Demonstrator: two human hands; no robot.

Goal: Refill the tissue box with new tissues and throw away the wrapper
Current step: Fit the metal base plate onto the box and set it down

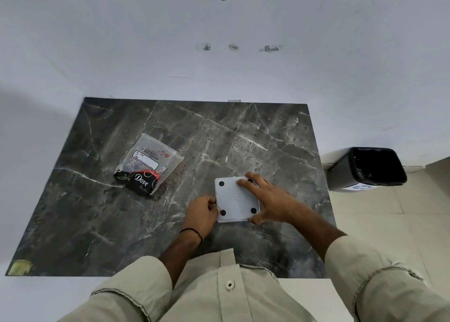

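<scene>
Left hand [203, 214] pinches the tissue box [235, 200] edge, right hand [270, 200] spread flat on top; wrapper [148, 163] lies upper left, nearer the left.

Table [243, 136]: dark grey marble top, white veins; clear plastic tissue wrapper [148, 163], black "Dove" print, flat, left of centre; white tissue box [233, 202], four black dots uppermost, towards the front edge; yellowish patch [19, 267], front left corner.

Worktop [97, 224] open along the far side, left side and near-left corner. In the way: tissue pack [148, 163] left of centre, tissue box [235, 200] right of centre, left grip [202, 214] pinching its left edge, right grip [267, 200] laid flat over it. Passable gap between pack and box. Wall [219, 73] blocks the far edge. Bin [341, 173] on the floor off the right edge, mouth facing up.
</scene>
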